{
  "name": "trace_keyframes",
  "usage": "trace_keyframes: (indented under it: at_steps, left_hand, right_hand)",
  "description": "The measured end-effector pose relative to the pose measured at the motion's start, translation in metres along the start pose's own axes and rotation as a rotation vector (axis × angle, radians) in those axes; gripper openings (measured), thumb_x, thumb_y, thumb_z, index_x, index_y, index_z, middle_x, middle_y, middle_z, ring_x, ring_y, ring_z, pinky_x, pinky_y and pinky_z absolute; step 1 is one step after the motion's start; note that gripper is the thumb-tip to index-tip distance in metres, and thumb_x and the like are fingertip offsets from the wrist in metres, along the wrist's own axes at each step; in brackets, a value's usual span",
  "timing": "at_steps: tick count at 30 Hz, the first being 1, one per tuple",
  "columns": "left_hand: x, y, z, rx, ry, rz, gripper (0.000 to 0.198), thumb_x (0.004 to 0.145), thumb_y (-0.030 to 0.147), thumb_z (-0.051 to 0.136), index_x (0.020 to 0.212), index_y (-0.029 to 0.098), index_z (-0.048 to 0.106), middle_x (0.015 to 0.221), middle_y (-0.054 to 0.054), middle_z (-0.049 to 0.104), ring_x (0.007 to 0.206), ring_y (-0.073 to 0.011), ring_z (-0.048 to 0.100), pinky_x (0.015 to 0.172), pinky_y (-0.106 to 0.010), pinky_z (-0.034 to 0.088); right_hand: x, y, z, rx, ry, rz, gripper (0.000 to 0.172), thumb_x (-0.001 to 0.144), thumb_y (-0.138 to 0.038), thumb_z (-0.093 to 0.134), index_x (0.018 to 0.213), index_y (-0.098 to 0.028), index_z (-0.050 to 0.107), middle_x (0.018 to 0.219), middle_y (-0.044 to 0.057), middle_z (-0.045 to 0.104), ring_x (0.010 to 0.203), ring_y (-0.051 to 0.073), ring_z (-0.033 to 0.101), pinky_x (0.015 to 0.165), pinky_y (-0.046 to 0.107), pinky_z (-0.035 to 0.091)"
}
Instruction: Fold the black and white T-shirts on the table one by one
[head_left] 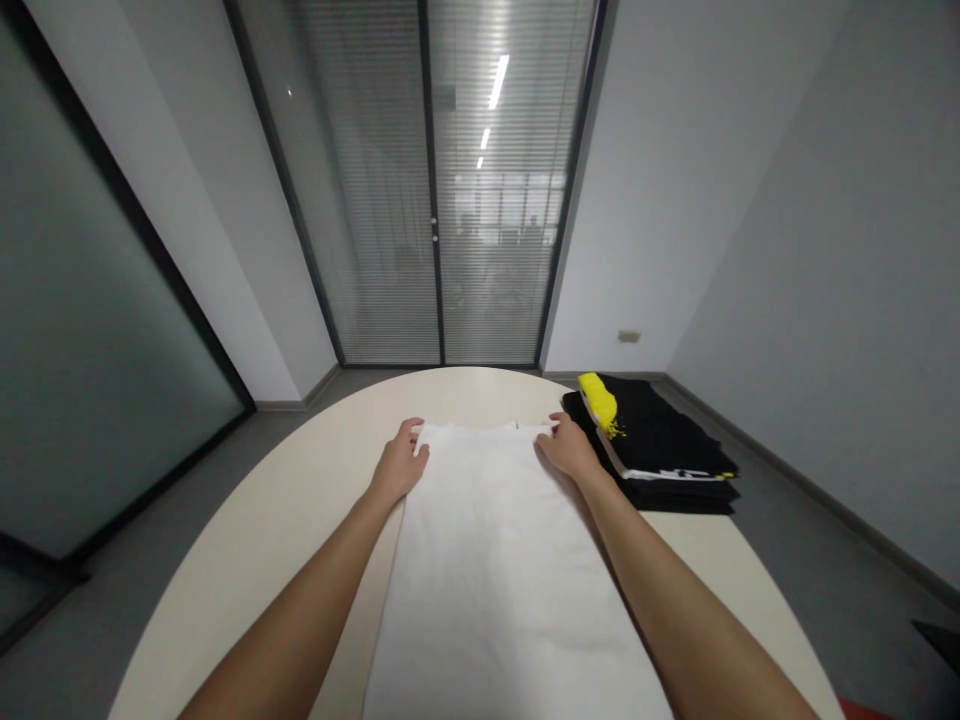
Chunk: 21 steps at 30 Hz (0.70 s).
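A long white T-shirt (487, 560), folded narrow, lies flat on the round table and runs toward me past the bottom of the view. It looks like a T-shirt, though no sleeves show. My left hand (401, 462) pinches its far left corner between thumb and fingers. At the far right corner my right hand (568, 448) grips the cloth the same way, thumb on top. The far edge between the two hands is slightly uneven, with a small dark mark near the right hand.
A stack of folded black garments (664, 430) with a yellow print stands at the table's right edge, close beside my right forearm. The pale round table (300, 540) curves away on both sides. Beyond it are a glass door with blinds (390, 200) and grey walls.
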<state>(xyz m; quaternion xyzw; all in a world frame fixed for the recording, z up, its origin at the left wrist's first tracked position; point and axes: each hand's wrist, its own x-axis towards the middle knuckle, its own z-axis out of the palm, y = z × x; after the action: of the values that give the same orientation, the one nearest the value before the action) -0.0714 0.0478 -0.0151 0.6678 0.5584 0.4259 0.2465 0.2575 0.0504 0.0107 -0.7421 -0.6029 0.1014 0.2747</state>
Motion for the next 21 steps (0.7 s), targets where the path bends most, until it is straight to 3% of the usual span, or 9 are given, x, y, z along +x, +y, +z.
trace_keyframes:
  at_steps: [5,9,12,17,21]
  left_hand:
    - [-0.002,0.006,-0.005,0.079,0.010,-0.018,0.050,0.084,0.015,0.057,0.132,0.023,0.047,0.090,-0.003,0.074,0.077,-0.0185,0.070,0.075,-0.028,0.051]
    - [0.001,0.006,-0.006,0.065,0.035,-0.042,0.037,0.089,0.022,0.054,0.126,0.023,0.052,0.099,-0.005,0.075,0.084,-0.0178,0.071,0.076,-0.027,0.051]
    - [0.002,0.007,-0.007,0.074,0.040,-0.072,0.030,0.090,0.026,0.054,0.119,0.023,0.057,0.099,-0.005,0.076,0.086,-0.0178,0.072,0.075,-0.026,0.050]
    - [0.000,0.012,-0.011,0.132,0.028,-0.104,0.035,0.079,0.015,0.057,0.113,0.024,0.060,0.078,0.002,0.073,0.070,-0.0174,0.067,0.067,-0.025,0.046]
    - [0.002,0.014,-0.013,0.144,0.003,-0.062,0.017,0.077,0.012,0.056,0.087,0.022,0.066,0.078,0.000,0.072,0.074,-0.0172,0.067,0.070,-0.025,0.048]
  right_hand:
    - [0.008,0.008,-0.007,0.038,-0.025,0.041,0.034,0.082,-0.029,0.063,0.112,-0.015,0.069,0.099,0.012,0.075,0.089,0.023,0.069,0.079,0.029,0.048]
    - [0.015,0.013,-0.010,0.067,-0.020,0.004,0.020,0.084,-0.025,0.060,0.097,-0.017,0.073,0.093,0.009,0.075,0.084,0.020,0.069,0.074,0.025,0.046]
    - [0.017,0.014,-0.010,0.068,-0.055,0.012,0.018,0.083,-0.026,0.061,0.092,-0.016,0.073,0.086,0.008,0.075,0.075,0.019,0.067,0.067,0.024,0.045]
    - [0.011,0.015,-0.010,0.025,-0.122,0.017,0.021,0.078,-0.031,0.066,0.062,-0.017,0.067,0.055,0.005,0.063,0.057,0.019,0.059,0.057,0.027,0.039]
    - [0.011,0.011,-0.015,0.028,-0.109,-0.018,0.025,0.083,-0.035,0.062,0.064,-0.018,0.066,0.058,0.003,0.063,0.059,0.017,0.057,0.058,0.026,0.038]
